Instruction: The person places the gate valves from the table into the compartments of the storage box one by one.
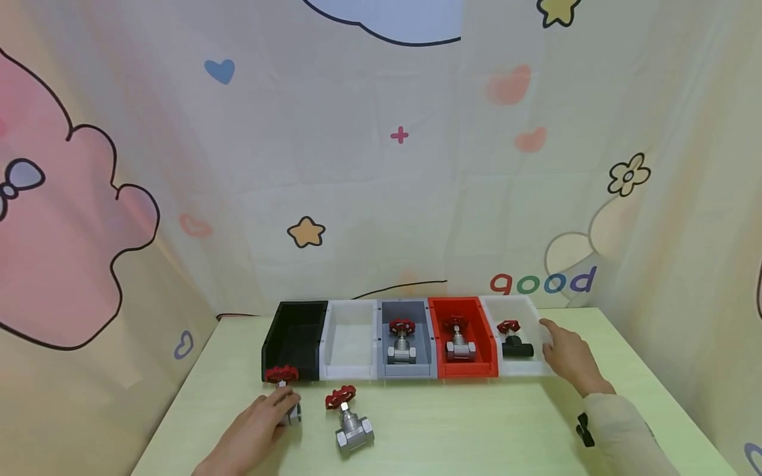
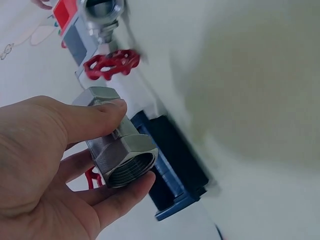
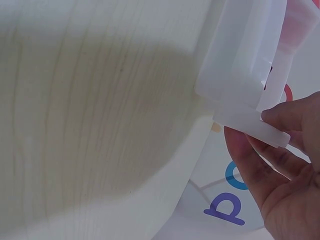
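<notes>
My left hand [image 1: 256,423] pinches the metal body of a gate valve [image 2: 125,147] between thumb and fingers, in front of the black bin [image 1: 297,337]. The valve's red handwheel [image 1: 281,375] points toward that bin. To its right a second gate valve [image 1: 354,430] with a red handwheel lies on the table. My right hand [image 1: 574,357] is at the right end of the bin row. In the right wrist view its thumb and fingers pinch the edge of the white bin [image 3: 252,126]. That bin holds a black-bodied valve [image 1: 516,345] with a red handwheel.
Between the end bins stand another white bin [image 1: 350,372], a grey bin [image 1: 407,372] and a red bin [image 1: 467,372]. Metal valves sit in the grey and red bins. A printed cloth [image 1: 357,165] hangs behind the pale wooden table [image 1: 464,423].
</notes>
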Available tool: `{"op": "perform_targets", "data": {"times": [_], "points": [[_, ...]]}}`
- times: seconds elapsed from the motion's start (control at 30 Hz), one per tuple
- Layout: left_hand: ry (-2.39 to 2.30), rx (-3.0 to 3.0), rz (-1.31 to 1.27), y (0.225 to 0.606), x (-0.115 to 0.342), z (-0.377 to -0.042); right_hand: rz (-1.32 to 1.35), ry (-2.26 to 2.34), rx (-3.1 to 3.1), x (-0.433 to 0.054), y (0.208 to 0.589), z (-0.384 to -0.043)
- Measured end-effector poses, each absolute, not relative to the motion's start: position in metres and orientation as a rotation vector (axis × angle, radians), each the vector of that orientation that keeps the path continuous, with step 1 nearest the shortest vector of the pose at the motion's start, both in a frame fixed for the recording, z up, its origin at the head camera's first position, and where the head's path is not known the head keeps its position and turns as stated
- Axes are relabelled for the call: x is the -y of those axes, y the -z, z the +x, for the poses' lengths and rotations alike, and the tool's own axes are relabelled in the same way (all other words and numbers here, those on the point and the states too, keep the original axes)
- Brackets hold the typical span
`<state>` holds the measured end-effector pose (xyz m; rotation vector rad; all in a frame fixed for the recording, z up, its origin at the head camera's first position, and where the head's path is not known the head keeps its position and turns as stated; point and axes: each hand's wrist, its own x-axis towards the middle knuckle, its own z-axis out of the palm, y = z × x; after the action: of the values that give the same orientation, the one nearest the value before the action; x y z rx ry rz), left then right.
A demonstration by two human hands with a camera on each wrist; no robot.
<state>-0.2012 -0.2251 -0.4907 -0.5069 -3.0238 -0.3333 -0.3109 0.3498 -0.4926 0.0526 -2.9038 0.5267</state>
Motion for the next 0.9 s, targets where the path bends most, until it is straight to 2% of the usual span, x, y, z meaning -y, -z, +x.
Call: {"op": "perform_targets", "data": {"times": [0.9], "points": [[0.257,2.815,-0.659,0.453,0.236,-0.237,0.091,-0.514,2.883,-0.353,0.494,-0.312]]}}
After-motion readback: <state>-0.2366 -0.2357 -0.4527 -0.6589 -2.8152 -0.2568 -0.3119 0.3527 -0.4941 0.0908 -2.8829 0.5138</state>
